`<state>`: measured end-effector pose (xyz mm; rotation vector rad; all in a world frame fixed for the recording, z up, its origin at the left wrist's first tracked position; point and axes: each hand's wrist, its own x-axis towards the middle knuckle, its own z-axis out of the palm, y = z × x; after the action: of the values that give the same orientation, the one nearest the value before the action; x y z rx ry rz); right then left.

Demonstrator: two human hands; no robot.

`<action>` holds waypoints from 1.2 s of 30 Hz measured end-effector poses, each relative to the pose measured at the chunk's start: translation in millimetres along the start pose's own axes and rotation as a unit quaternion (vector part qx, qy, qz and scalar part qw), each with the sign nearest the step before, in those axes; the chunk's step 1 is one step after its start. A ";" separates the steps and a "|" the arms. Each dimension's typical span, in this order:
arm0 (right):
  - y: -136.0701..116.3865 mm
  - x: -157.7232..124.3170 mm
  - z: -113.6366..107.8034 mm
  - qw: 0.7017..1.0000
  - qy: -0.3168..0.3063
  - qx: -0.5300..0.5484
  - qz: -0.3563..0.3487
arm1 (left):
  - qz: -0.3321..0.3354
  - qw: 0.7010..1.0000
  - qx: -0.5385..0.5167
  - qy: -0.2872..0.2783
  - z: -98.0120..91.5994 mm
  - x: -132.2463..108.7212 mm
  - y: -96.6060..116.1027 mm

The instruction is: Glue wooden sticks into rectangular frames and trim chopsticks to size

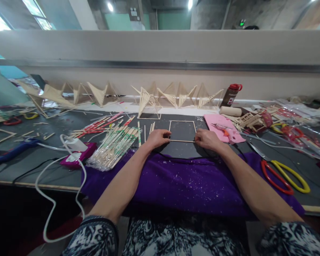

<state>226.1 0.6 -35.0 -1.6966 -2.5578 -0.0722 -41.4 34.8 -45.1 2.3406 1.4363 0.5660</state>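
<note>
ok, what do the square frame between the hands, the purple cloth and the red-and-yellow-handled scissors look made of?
Square stick frame: probably wood or bamboo; thin, pale, unpainted-looking sticks.
Purple cloth: fabric, matt, draping in folds; fibre unclear.
Scissors: blades likely steel, grey with a sheen; handles look like smooth plastic, evenly coloured.

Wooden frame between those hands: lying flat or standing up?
The frame looks flat: its outline lies along the dark tabletop, with the left hand and right hand at its near corners.
</note>
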 end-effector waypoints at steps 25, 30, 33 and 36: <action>21.5 2.4 -3.0 0.995 0.052 0.088 0.005 | -0.025 0.995 0.100 0.018 3.5 2.8 8.6; 45.0 -1.9 -2.6 0.979 0.032 0.200 0.035 | -0.025 0.994 0.100 0.017 1.9 3.0 10.2; 41.7 -2.6 0.4 0.983 0.000 0.182 0.027 | -0.026 0.995 0.097 0.016 1.5 3.1 10.5; 34.2 -1.1 2.9 0.986 0.000 0.169 -0.004 | -0.026 0.995 0.097 0.015 2.2 3.0 9.2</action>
<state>258.0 13.1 -38.0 -1.5547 -2.4047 0.3401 -32.0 33.3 -42.1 2.4406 1.6270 0.4677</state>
